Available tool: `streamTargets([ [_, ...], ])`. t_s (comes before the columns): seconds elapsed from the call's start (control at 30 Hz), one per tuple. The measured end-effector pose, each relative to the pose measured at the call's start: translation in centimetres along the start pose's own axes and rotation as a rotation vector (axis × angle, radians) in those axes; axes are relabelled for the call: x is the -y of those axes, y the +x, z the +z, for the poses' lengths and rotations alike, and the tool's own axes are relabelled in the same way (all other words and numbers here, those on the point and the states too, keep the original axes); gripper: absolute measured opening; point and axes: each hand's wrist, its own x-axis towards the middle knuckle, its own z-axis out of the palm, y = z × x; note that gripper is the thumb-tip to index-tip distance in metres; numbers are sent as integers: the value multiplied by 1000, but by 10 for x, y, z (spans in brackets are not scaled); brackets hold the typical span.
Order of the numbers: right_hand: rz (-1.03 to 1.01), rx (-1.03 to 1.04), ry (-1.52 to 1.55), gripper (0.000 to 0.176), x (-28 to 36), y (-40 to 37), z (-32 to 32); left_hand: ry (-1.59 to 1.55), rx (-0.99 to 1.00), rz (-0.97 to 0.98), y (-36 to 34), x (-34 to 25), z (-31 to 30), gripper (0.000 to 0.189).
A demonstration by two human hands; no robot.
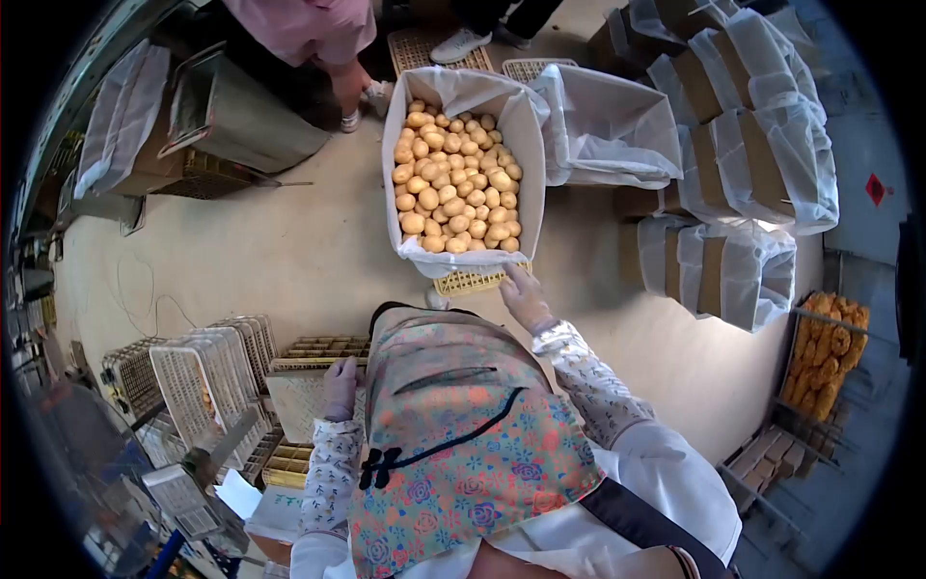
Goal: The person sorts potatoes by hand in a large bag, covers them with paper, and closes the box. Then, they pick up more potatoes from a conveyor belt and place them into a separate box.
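A lined box (394,164) full of round golden-brown pieces (458,179) stands in front of me, on a yellow plastic crate (468,282). My right hand (526,297), in a thin glove, is just below the box's near right corner, with fingers extended and nothing visible in it. At the left of my flowered apron (463,434), my left hand (341,388), also gloved, hangs beside a pale box (294,398); its fingers look partly hidden, and whether it holds anything is unclear.
An empty lined box (617,125) adjoins the full one. Lined cartons (748,164) are stacked at right. White crates (198,376) stand at left. A person in pink (309,29) is near the far side, beside a grey bin (241,116). Another person's shoe (460,45) shows at the top.
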Motion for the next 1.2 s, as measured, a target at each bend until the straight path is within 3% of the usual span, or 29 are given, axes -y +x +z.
streamTargets([
  [0.1, -119, 75, -24, 48, 28, 56, 27, 28, -103, 295, 46, -27, 43, 28],
  [0.17, -131, 277, -87, 51, 63, 95, 41, 221, -79, 285, 75, -79, 64, 42],
  [0.23, -289, 213, -160, 54, 77, 128, 84, 404, -107, 653, 145, -79, 90, 48],
  [0.3, -338, 199, -215, 57, 77, 159, 131, 1107, -99, 919, 199, -132, 112, 56],
  [0.37, -261, 280, -364, 60, 64, 179, 171, 590, -155, 796, 248, -199, 150, 57],
  [0.4, -354, 374, -506, 62, 55, 193, 171, 385, -178, 757, 266, -236, 167, 58],
  [0.43, -411, 349, -462, 62, 41, 204, 175, 296, -180, 774, 288, -271, 177, 59],
  [0.5, -520, 301, -369, 62, 17, 216, 182, 565, -163, 679, 345, -283, 191, 54],
  [0.53, -424, 377, -446, 64, 20, 229, 176, 659, -143, 617, 363, -287, 195, 52],
  [0.6, -397, 265, -586, 56, 30, 279, 158, 670, -75, 459, 370, -311, 200, 49],
  [0.7, -354, 23, -671, 58, -27, 348, 151, 564, -141, 516, 363, -310, 198, 45],
  [0.73, -223, 157, -752, 59, -19, 379, 120, 557, -184, 458, 353, -321, 200, 43],
  [0.8, 17, 150, -656, 58, -73, 403, 91, 554, -161, 434, 349, -329, 200, 42],
  [0.87, -179, -81, -586, 48, -99, 395, 86, 539, -140, 425, 352, -329, 200, 41],
  [0.9, -296, -208, -627, 44, -64, 381, 79, 522, -135, 426, 353, -327, 200, 41],
  [0.93, -218, -43, -462, 38, -43, 366, 84, 504, -127, 426, 352, -324, 201, 42],
  [0.97, -309, -121, -385, 38, -11, 344, 99, 525, -118, 399, 351, -324, 202, 42],
  [1.0, -179, 115, -290, 45, 14, 323, 112, 545, -116, 376, 352, -326, 202, 42],
  [1.1, -140, 381, -188, 58, 64, 242, 164, 590, -100, 352, 352, -328, 198, 45],
  [1.17, -215, 405, -228, 58, 54, 207, 192, 741, -101, 313, 348, -342, 198, 47],
  [1.2, -251, 419, -250, 58, 52, 202, 195, 610, -154, 418, 361, -341, 202, 50],
])
